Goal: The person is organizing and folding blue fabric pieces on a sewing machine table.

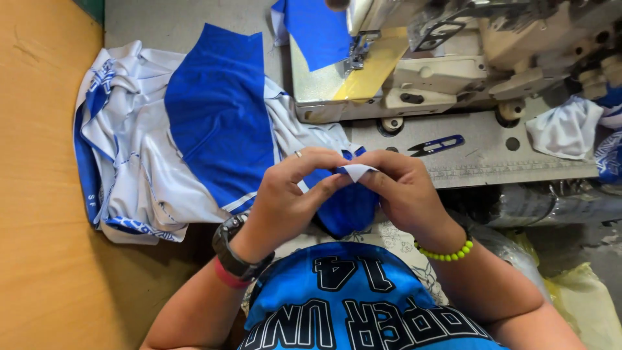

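My left hand and right hand meet in front of my chest, both pinching a small white fabric tab against a blue cloth piece, just below the sewing machine, with a pile of white-and-blue garments lying to my left.

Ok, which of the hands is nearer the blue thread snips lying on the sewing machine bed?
Right. The right hand is just below the blue thread snips, apart from them, pinching a small white fabric piece. The left hand pinches the same piece from farther left.
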